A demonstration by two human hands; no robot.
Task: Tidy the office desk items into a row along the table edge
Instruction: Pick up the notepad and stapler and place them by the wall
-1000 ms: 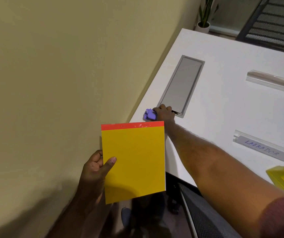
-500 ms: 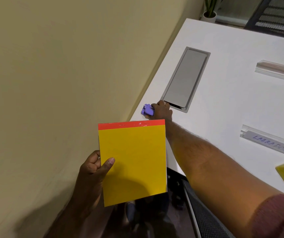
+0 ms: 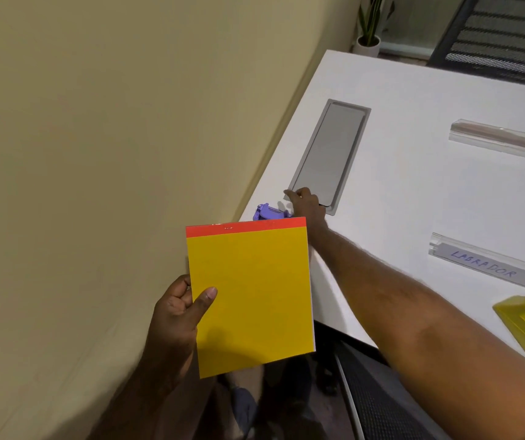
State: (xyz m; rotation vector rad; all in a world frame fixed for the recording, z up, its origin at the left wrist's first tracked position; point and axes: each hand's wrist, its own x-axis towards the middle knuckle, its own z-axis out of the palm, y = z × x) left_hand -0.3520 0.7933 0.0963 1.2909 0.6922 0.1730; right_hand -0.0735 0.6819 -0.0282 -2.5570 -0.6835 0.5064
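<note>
Your right hand has let go of the purple clip, fingers now loose beside it. Clip sits at the counter edge near the corner, so it's placed. Left hand grips the pad, off-counter; prob. next in row.

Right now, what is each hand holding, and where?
Left hand grips the yellow notepad by its left edge, thumb on the cover. Right hand holds nothing.
</note>
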